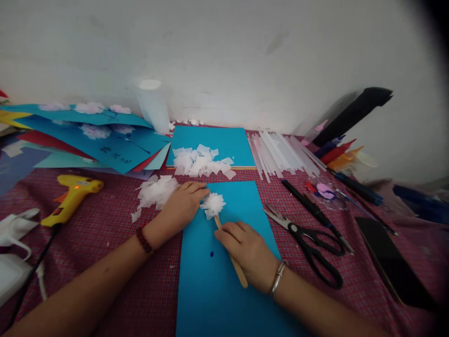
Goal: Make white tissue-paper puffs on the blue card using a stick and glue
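A blue paper sheet [224, 281] lies in front of me on the red checked cloth. On its upper part sits a white tuft of crumpled tissue [213, 204]. My left hand [182, 203] rests beside it, fingertips pressed against the tuft's left side. My right hand [245, 248] is closed round a wooden stick [235, 267], whose tip reaches under the tuft. A small dark dot [212, 254] marks the sheet below the tuft. A loose heap of white tissue [156, 192] lies just left of my left hand.
A second blue sheet [231, 140] behind carries cut tissue squares [199, 161]. Black scissors [308, 243], a pen [308, 206] and a phone [389, 262] lie right. White strips [280, 152], a yellow glue gun [72, 196], coloured sheets [98, 140] and a white roll [152, 105] surround them.
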`<move>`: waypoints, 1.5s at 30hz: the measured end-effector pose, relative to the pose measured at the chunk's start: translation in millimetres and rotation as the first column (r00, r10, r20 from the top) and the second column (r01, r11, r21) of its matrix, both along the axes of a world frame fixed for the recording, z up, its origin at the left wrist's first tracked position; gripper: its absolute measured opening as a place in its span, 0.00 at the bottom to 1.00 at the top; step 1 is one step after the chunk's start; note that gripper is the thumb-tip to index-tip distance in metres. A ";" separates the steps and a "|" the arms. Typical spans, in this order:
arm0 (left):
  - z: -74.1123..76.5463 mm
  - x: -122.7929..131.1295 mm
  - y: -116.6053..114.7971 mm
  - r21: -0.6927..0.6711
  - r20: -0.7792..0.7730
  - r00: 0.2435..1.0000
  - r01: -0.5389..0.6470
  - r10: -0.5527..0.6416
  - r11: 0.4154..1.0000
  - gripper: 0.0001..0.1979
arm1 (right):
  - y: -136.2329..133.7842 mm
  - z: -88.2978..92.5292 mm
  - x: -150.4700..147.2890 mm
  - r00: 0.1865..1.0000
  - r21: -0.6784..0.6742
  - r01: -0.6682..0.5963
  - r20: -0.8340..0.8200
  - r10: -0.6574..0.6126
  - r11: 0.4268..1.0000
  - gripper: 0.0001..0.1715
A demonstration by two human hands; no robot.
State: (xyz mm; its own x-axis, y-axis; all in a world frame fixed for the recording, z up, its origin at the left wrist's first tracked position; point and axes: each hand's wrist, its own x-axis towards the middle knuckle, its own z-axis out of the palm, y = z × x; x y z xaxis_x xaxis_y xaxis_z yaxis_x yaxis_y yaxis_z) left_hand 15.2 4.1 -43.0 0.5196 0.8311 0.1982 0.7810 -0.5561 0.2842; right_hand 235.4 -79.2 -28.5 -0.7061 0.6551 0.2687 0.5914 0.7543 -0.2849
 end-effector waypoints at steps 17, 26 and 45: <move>18.1 -10.3 -4.7 -0.147 0.210 0.974 0.115 -0.082 0.982 0.20 | 4.4 -2.2 0.5 0.992 -0.084 0.031 -0.123 -0.041 0.996 0.13; 2.1 7.7 -6.8 -0.055 0.218 0.975 0.056 -0.043 0.997 0.21 | 4.3 -0.9 10.2 0.926 -0.266 -0.018 -0.367 -0.084 0.964 0.15; 11.6 5.9 -1.8 -0.170 0.309 0.951 0.090 -0.034 0.981 0.15 | 14.1 -3.4 9.0 0.746 -0.531 0.065 -0.536 -0.394 0.845 0.10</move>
